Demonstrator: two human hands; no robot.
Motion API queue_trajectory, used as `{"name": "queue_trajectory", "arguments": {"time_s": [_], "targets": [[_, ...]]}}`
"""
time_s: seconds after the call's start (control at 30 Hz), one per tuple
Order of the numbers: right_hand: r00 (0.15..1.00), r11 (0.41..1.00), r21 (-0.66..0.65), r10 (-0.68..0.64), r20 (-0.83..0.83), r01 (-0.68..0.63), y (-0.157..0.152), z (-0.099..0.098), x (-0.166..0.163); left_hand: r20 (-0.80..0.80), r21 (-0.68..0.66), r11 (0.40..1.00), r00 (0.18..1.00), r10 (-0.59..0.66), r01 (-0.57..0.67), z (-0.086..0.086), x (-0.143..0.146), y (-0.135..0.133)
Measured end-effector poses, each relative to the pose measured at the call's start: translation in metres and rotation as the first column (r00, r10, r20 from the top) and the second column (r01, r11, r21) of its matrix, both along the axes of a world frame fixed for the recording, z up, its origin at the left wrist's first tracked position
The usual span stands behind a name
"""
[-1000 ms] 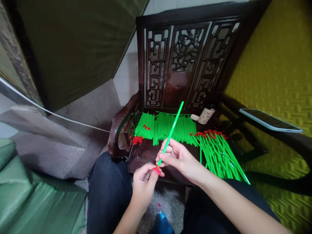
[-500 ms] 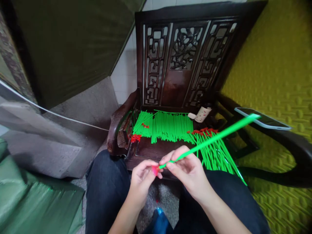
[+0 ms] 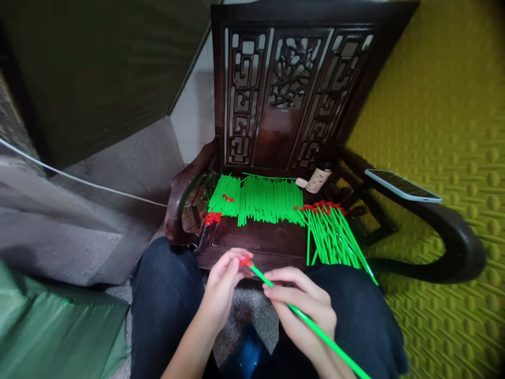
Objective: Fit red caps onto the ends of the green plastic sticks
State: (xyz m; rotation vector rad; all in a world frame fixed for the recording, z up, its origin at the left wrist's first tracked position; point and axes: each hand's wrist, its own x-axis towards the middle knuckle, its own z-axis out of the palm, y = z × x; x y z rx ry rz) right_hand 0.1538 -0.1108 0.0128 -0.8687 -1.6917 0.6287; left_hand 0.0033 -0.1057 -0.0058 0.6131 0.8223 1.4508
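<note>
My right hand (image 3: pixel 303 305) pinches a long green stick (image 3: pixel 315 329) that slants down to the lower right. A small red cap (image 3: pixel 246 261) sits on the stick's upper end, and the fingers of my left hand (image 3: pixel 223 281) are closed on that cap. Both hands hover over my knees, just in front of the seat of a dark carved wooden chair (image 3: pixel 260 245). A row of bare green sticks (image 3: pixel 256 200) lies across the seat. To its right lies a bundle of red-capped green sticks (image 3: pixel 335 237).
Loose red caps (image 3: pixel 213 217) lie at the seat's left edge. A small white bottle (image 3: pixel 319 179) stands at the seat's back right. A phone (image 3: pixel 402 185) rests on the chair's right armrest. Green cloth (image 3: pixel 55 326) lies at the lower left, a yellow textured mat (image 3: pixel 445 116) on the right.
The green stick swung from pointing up and away, over to the right, then down to the lower right. Its capped end stayed between my hands. The camera tilted down slightly.
</note>
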Motion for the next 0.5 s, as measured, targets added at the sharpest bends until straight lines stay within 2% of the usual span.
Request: {"name": "queue_trajectory", "arguments": {"time_s": [0.1,0.2,0.27,0.37,0.43,0.47,0.5], "targets": [[0.998,0.997,0.052,-0.059,0.008,0.058,-0.002,-0.006,-0.003,-0.116,0.058,0.998,0.993,0.020,-0.013,-0.003,0.000,-0.002],[0.997,0.997,-0.027,-0.067,0.026,0.068,-0.005,-0.008,-0.006,-0.194,0.052,0.998,0.980,0.037,-0.027,-0.007,0.000,-0.001],[0.998,0.996,-0.082,-0.038,0.045,0.042,-0.009,-0.008,-0.007,-0.189,-0.021,0.997,0.979,0.071,-0.077,-0.009,-0.002,0.002],[0.997,0.976,-0.209,0.068,0.023,-0.062,-0.019,-0.015,-0.003,-0.064,-0.157,0.980,0.991,0.115,-0.124,-0.012,-0.011,0.008],[0.967,0.899,-0.356,0.231,-0.104,-0.253,-0.028,-0.026,0.000,-0.012,-0.202,0.964,0.985,0.173,-0.171,-0.015,-0.022,0.014],[0.919,0.817,-0.424,0.327,-0.219,-0.391,-0.033,-0.034,0.000,-0.010,-0.216,0.957,0.980,0.199,-0.196,-0.018,-0.027,0.017],[0.833,0.702,-0.461,0.384,-0.398,-0.543,-0.037,-0.043,-0.001,-0.015,-0.224,0.948,0.974,0.228,-0.225,-0.021,-0.031,0.020]]}}
